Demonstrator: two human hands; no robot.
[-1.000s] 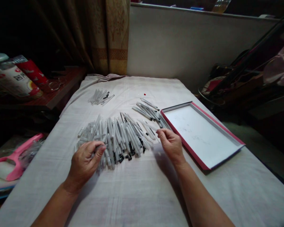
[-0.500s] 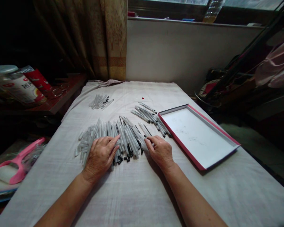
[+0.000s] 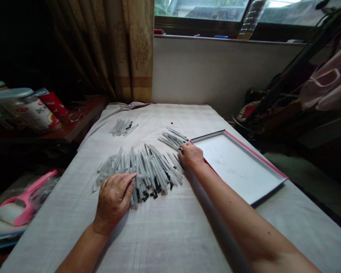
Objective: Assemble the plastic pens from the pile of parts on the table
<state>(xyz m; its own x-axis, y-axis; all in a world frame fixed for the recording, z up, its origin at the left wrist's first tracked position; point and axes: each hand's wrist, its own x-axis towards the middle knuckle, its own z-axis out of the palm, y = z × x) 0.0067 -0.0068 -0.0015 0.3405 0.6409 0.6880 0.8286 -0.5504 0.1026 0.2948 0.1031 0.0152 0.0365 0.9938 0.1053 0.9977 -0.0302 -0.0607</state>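
A large heap of clear pens [image 3: 156,167], many with black ends, lies fanned out on the cloth. At its near left edge is my left hand [image 3: 113,197], fingers closed, with a clear pen barrel [image 3: 142,176] sticking out from the fingertips. My right hand [image 3: 192,154] reaches to a smaller group of pens [image 3: 170,142], its fingers closed on a pen whose length is mostly hidden under the hand. Right beside this hand stands a shallow white tray with red sides [image 3: 257,154].
A third small pile of pens [image 3: 122,127] lies at the far left, and a tiny red piece [image 3: 172,123] at the back. Jars [image 3: 31,113] stand on a brown side table. Pink-handled scissors [image 3: 25,201] are left of the cloth-covered table [image 3: 159,239].
My right hand has moved forward from the heap's right edge to the smaller group by the tray. My left hand has drawn back slightly and its fingers have closed. The view has tilted up.
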